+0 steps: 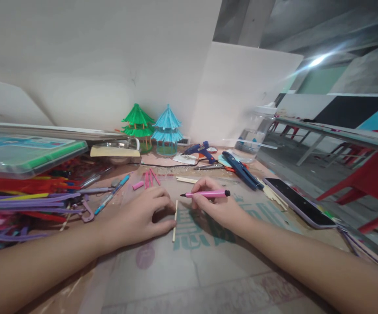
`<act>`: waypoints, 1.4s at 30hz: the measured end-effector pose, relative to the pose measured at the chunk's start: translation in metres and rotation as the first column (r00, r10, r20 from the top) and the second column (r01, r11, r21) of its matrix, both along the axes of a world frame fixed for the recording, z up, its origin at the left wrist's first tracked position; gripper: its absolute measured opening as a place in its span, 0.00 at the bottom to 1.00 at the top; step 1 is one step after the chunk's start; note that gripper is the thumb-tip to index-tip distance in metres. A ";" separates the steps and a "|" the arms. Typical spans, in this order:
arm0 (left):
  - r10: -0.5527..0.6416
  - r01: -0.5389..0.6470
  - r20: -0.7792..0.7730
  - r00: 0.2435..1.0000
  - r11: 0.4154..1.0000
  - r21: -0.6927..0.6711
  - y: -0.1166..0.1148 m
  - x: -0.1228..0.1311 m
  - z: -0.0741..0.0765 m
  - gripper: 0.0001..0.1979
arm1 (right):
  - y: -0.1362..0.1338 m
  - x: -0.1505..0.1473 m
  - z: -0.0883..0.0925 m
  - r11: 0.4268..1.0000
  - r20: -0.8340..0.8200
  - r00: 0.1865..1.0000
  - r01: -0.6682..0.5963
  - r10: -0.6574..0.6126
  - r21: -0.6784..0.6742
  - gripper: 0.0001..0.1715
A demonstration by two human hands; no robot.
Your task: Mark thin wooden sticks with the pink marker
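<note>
My left hand (139, 216) rests on the cardboard sheet (208, 261), fingers curled, with thumb and fingertips pressing a thin pale wooden stick (175, 220) that lies flat. My right hand (216, 203) grips a pink marker (205, 194), its tip pointing left just above the stick's far end. Several pink-coloured sticks (151, 178) and a pink cap (138, 185) lie beyond my left hand.
Pipe cleaners (18, 200) and a plastic case (28, 152) are piled at left. Green (138, 124) and blue (167, 128) stick pagodas stand at the back. A blue glue gun (199, 149), blue pliers (241, 170) and a phone (298, 200) lie to the right.
</note>
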State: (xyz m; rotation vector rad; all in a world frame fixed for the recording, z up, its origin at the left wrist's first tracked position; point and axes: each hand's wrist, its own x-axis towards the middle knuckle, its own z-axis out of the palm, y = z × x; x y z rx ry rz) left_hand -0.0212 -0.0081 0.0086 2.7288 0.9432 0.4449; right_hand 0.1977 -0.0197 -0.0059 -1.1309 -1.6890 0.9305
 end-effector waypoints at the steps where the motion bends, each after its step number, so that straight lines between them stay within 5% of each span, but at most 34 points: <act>1: -0.005 0.005 -0.005 1.000 1.000 0.002 0.000 0.000 0.000 0.09 | 0.000 0.000 0.000 1.000 0.003 1.000 -0.001 0.001 -0.010 0.07; 22: -0.072 0.072 -0.049 0.996 0.997 -0.003 0.001 0.002 0.002 0.12 | 0.002 -0.001 0.001 0.993 0.031 0.999 -0.003 0.007 -0.121 0.07; 34: -0.071 0.071 -0.043 0.997 0.997 -0.003 0.002 0.001 0.002 0.11 | 0.001 0.001 0.001 0.978 -0.026 0.992 -0.128 0.126 -0.164 0.07; 42: -0.073 0.074 -0.049 0.996 0.997 0.004 0.001 0.000 0.001 0.12 | 0.002 -0.001 0.002 0.994 0.020 1.000 -0.006 0.008 -0.111 0.07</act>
